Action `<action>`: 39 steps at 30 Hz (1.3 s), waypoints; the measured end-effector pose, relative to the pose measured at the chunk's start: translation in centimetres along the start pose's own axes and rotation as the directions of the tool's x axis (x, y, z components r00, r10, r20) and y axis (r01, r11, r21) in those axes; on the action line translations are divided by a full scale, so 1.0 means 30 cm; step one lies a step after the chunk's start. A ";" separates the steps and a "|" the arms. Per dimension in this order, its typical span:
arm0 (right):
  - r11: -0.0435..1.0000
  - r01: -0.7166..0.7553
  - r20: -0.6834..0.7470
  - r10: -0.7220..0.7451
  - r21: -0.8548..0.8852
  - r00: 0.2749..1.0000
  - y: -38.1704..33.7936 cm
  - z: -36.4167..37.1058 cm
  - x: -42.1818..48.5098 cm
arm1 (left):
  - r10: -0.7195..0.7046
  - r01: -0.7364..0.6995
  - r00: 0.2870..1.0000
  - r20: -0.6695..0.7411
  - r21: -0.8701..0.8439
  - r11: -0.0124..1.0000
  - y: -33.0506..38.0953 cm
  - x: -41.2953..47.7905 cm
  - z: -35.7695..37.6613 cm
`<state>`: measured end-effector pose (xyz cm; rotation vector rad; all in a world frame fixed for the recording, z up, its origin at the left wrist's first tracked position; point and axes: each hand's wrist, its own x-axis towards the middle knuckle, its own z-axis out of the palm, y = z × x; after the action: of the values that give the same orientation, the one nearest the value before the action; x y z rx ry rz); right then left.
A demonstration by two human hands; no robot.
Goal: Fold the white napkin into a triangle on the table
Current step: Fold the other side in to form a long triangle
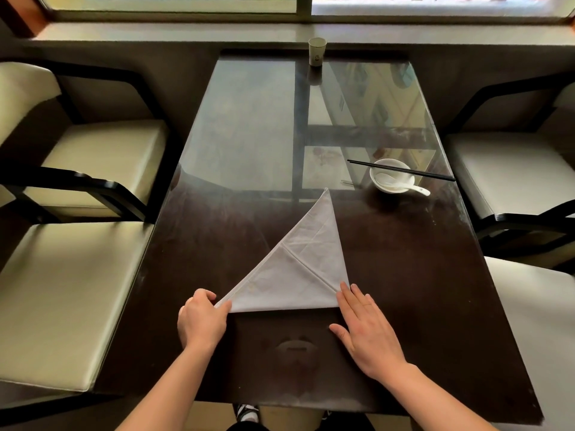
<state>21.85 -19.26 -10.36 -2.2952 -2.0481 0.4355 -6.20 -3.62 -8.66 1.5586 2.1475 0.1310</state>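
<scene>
Left hand (202,318) curls in, fingers (224,307) pinching the napkin's (295,269) near left corner. Right hand (367,328) lies flat, fingers together, fingertips pressing the right corner to the desk (404,259).

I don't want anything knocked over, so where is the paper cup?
In the head view, the paper cup stands at the table's far edge by the window, slightly right of centre, well beyond the bowl and napkin.

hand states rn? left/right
Left hand: closed, pinching the white napkin's near-left corner.
Right hand: open, flat, fingertips on the napkin's near-right corner.
</scene>
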 end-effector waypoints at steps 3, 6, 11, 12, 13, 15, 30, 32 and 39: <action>1.000 0.001 -0.012 -0.001 0.006 1.000 0.000 -0.003 0.000 | -0.028 0.030 0.999 0.036 -0.040 0.999 -0.001 0.009 -0.002; 1.000 0.014 -0.006 -0.014 -0.008 1.000 0.001 -0.009 0.005 | -0.045 0.046 0.998 0.045 -0.035 0.998 -0.003 0.010 -0.002; 0.999 0.039 0.022 -0.039 -0.038 0.999 -0.003 -0.011 0.010 | -0.048 0.052 0.998 0.047 -0.095 0.994 0.003 0.017 -0.005; 0.998 0.043 0.023 -0.042 -0.040 0.999 -0.003 -0.013 0.009 | -0.063 0.070 0.997 0.049 -0.141 0.988 0.002 0.015 -0.005; 0.997 0.052 0.025 -0.051 -0.050 0.998 -0.006 -0.015 0.007 | -0.090 0.099 0.995 0.051 -0.214 0.972 -0.002 0.015 -0.007; 0.995 0.081 0.032 -0.080 -0.064 0.996 -0.016 -0.015 -0.001 | -0.175 0.189 0.982 0.072 -0.423 0.886 -0.010 0.013 -0.016; 0.976 0.216 -0.140 -0.217 -0.020 0.966 -0.155 0.000 0.000 | -0.114 0.038 0.993 -0.018 -0.879 0.475 0.069 -0.020 -0.200; 0.977 0.211 -0.191 -0.203 0.019 0.960 -0.178 -0.018 0.034 | -0.088 0.017 0.996 -0.026 -0.888 0.459 0.119 -0.028 -0.214; 0.985 0.140 -0.284 -0.106 0.104 0.953 -0.207 -0.067 0.129 | 0.041 -0.033 0.999 -0.017 -0.907 0.420 0.280 -0.041 -0.266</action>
<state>16.63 -14.35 -7.84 -2.0128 -1.9532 0.2116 -2.04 -0.26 1.68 0.8862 1.4979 1.1209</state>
